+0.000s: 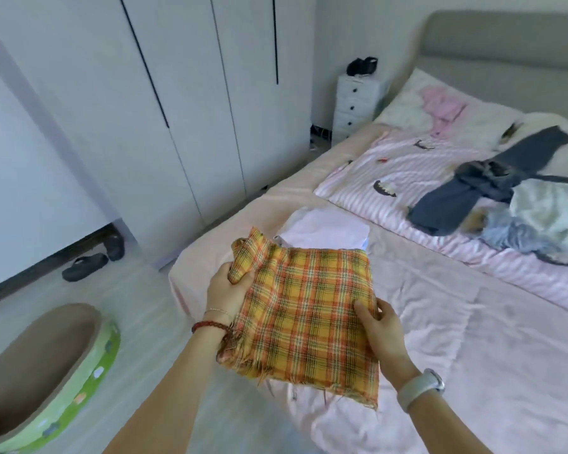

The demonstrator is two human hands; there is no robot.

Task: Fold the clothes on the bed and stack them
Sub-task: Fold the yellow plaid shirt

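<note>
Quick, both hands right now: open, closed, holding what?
Left hand: closed, gripping the plaid cloth at its left edge.
Right hand: closed, pinching the same cloth's right edge.

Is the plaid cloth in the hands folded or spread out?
Folded: the plaid cloth forms a compact layered square, held by the left hand and right hand.

Left hand's fingers (pixel 240 276) under plaid cloth (pixel 305 309)

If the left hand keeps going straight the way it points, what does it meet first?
Probably the folded pink pile on the bed, just beyond the plaid cloth that the left hand grips. The plaid corner hides part of the line, so depth is uncertain.
</note>
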